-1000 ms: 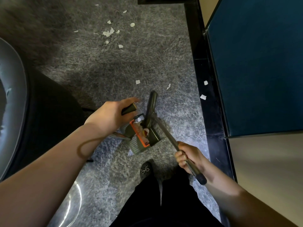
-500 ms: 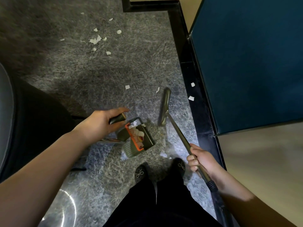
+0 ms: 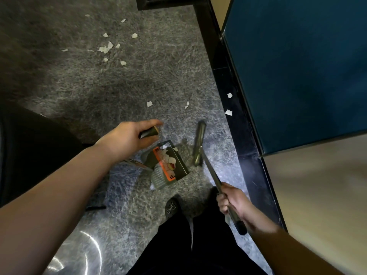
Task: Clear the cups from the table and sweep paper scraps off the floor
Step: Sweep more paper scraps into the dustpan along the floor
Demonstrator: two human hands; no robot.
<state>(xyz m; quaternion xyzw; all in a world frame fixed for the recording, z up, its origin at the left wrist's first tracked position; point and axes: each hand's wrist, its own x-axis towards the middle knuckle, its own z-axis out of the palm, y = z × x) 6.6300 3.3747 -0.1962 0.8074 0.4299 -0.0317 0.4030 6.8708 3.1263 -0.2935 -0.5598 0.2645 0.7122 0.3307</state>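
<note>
My left hand (image 3: 127,138) grips the dark handle of a long-handled dustpan (image 3: 168,163), a dark pan with an orange comb edge standing on the grey mottled floor, with white scraps inside it. My right hand (image 3: 232,201) grips the shaft of a broom (image 3: 199,145), whose narrow dark head rests on the floor just right of the pan. Two loose paper scraps (image 3: 149,104) lie ahead of the pan, two more scraps (image 3: 228,112) on the black skirting strip, and a cluster of scraps (image 3: 107,47) farther off.
A teal panel (image 3: 297,66) and a beige wall (image 3: 317,195) stand on the right behind a black skirting strip (image 3: 248,155). A dark chair (image 3: 29,151) is at the left. My shoe (image 3: 171,208) and dark trousers are below the pan.
The broom head has swung out of the dustpan to the floor on its right. My right hand has drawn back along with it. The left hand keeps hold of the pan handle.
</note>
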